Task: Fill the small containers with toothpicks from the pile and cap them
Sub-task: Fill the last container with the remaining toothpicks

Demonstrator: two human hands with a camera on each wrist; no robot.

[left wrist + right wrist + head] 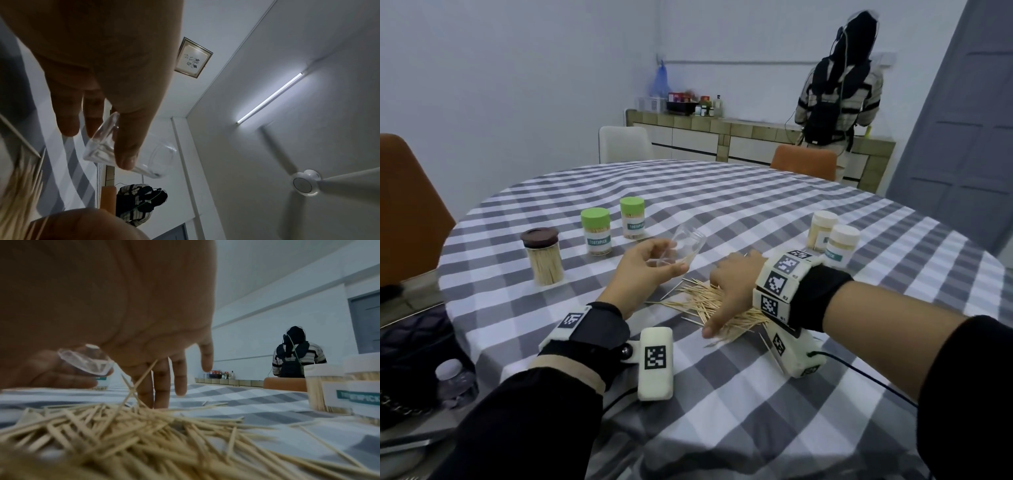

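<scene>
Head view: the left hand (650,262) grips an empty clear container (683,248), tilted, above the checked tablecloth (756,205). The right hand (732,291) lies palm-down with straight, relaxed fingers on the toothpick pile (709,305), just in front of the person. Only this view shows all the filled jars: a brown-lidded jar (542,255) at the left, two green-lidded jars (614,226) labelled "TOOTHPICK", and two cream-lidded jars (832,238) at the right with partly readable labels.

Left wrist view: the thumb and fingers (68,118) pinch the clear container (131,155) by its wall. Alone here appear a ceiling fan (306,182), a tube light (269,98) and a framed sheet of brush writing (193,57), unreadable.

Right wrist view: the fingertips (160,389) touch the cloth at the far edge of the pile (144,434); the hand grasps nothing. The cream jars' (345,386) labels read "…THPICK". A person in a striped top (298,356) stands at a counter, back turned.
</scene>
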